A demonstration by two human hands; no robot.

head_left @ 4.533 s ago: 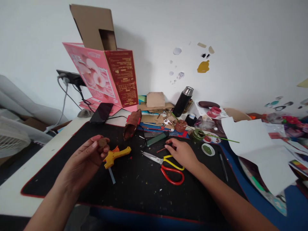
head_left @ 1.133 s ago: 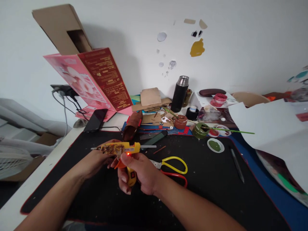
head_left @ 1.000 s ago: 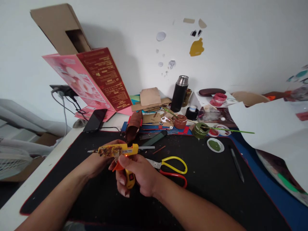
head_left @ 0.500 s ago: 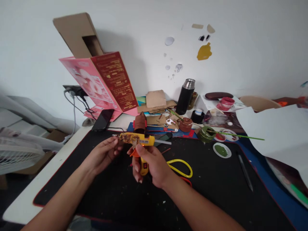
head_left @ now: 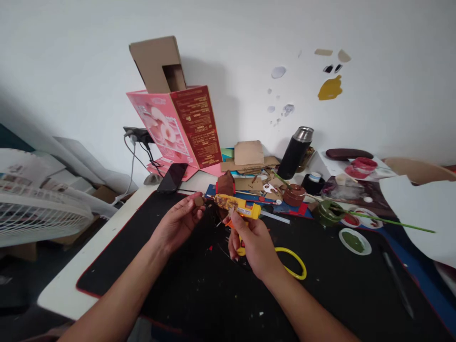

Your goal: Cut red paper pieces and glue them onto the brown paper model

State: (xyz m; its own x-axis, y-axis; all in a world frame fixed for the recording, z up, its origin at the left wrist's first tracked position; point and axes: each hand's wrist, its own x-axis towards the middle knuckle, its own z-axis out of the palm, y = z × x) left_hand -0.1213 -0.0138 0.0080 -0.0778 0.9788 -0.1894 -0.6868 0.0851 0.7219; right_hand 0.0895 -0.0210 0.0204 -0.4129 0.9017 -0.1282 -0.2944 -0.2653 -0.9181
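My right hand (head_left: 251,240) is wrapped round the handle of a yellow hot glue gun (head_left: 237,205), stained brown toward its front. A clear glue stick (head_left: 275,217) sticks out of its back end. The nozzle points left, at a small brown cardboard piece (head_left: 199,202) pinched in the fingers of my left hand (head_left: 181,216). Whether the tip touches the piece I cannot tell. Just behind the gun stands a brown object with red sides (head_left: 225,183), its lower part hidden. To the right of my right hand lies a yellow loop handle (head_left: 294,262).
A pink box (head_left: 171,128) and a phone (head_left: 172,177) stand at the back left. Paint jars (head_left: 329,213), a black flask (head_left: 294,154) and cardboard scraps (head_left: 248,154) line the back. A black pen (head_left: 398,285) lies right on the black mat (head_left: 199,294). A fan (head_left: 32,199) is far left.
My view has turned left, so the scene sits further right. The cardboard piece in my left hand now shows clearly at the nozzle. My right hand still grips the glue gun.
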